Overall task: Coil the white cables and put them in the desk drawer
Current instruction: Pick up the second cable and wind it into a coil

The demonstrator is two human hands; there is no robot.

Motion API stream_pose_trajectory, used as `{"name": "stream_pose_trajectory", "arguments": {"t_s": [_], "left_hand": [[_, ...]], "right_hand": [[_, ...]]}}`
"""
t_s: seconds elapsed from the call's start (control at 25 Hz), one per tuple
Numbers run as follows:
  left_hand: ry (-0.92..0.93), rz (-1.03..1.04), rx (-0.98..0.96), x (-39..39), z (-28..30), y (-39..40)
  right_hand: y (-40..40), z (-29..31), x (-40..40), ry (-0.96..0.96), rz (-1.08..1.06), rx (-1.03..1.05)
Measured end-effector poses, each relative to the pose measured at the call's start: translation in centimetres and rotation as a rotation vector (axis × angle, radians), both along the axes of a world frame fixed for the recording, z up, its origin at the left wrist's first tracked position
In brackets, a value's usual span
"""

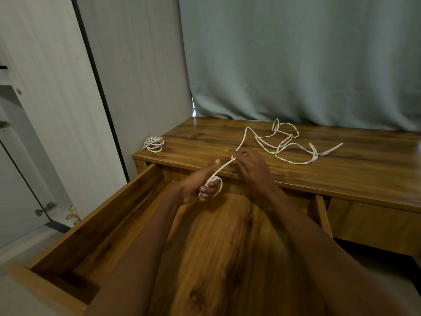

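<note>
Left grip: left hand (200, 183) was curled round a small loop of the white cable (293, 149), thumb stretched up and forward; the loop wrapped over its fingers (208, 190).
Right grip: right hand (249, 165) pinched the same cable just beyond the left thumb, fingers bent over the strand at the desk's front edge.
Cable between hands: one short straight run, rising from the loop in the left hand to the pinch of the right.
Position of hands: both were held above the open drawer (95, 226), near its far end, with both forearms reaching over it.
Drawer: pulled out toward the person, wooden bottom and left wall visible.
Cable beyond the grip: from the right hand the strand rose in an arc, then lay in loose, crossing bends on the desk top (341, 174), spreading right and back; one end pointed right, well apart from the hands.
Second cable: coiled bundle (153, 144) rested on the desk's far left corner, apart from the loose cable.
Backdrop: grey-green curtain (296, 60) hung behind the desk; pale cabinet panels (57, 87) stood to the left.
</note>
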State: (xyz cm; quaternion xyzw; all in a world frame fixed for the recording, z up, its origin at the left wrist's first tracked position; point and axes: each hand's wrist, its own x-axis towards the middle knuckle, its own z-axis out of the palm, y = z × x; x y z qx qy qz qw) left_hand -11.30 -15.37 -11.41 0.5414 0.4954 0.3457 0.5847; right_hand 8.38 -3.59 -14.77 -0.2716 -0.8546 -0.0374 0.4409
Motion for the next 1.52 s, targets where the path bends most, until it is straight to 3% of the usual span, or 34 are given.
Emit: {"name": "stream_pose_trajectory", "arguments": {"t_s": [0.12,0.32,0.52,0.64,0.8,0.88,0.92,1.04,1.12,1.2,1.36,1.52], "left_hand": [[-0.505,-0.146,-0.029,-0.7,0.2,0.1],[-0.874,-0.117,0.088,0.9,1.2,0.8],[-1.133,0.22,0.383,2.4,3.0,2.5],[-1.17,0.569,0.528,2.2,5.0,3.9],[-1.202,0.785,0.556,1.7,5.8,5.9],[-1.118,0.889,0.557,1.3,5.3,6.8],[-0.973,0.959,0.564,1.1,4.9,7.0],[-0.193,1.035,0.624,0.7,3.0,7.3],[0.308,0.881,0.717,1.0,1.6,7.2],[0.587,0.749,0.674,1.0,1.1,7.1],[0.78,0.536,0.562,0.9,1.4,5.9],[0.523,0.283,0.31,0.9,2.0,3.9]], "right_hand": [[0.9,-0.5,0.2,-0.014,-0.02,-0.116],[0.6,-0.1,-1.6,-0.062,-0.056,-0.191],[0.8,-0.3,-1.5,0.051,-0.037,-0.303],[0.5,-1.0,-1.4,-0.02,-0.045,-0.195],[0.0,-1.2,-1.4,-0.092,-0.01,-0.033],[-0.2,-1.2,-1.2,-0.147,0.034,0.055],[-0.3,-1.2,-1.1,-0.155,0.048,0.064],[-0.4,-0.7,-1.5,-0.144,0.071,0.051],[-0.5,-0.4,-1.9,-0.128,0.065,0.094],[-0.4,0.0,-1.8,-0.072,0.03,0.115],[-0.3,0.1,-0.8,0.011,-0.02,0.067],[-0.3,0.2,-1.0,0.037,-0.022,0.038]]}}
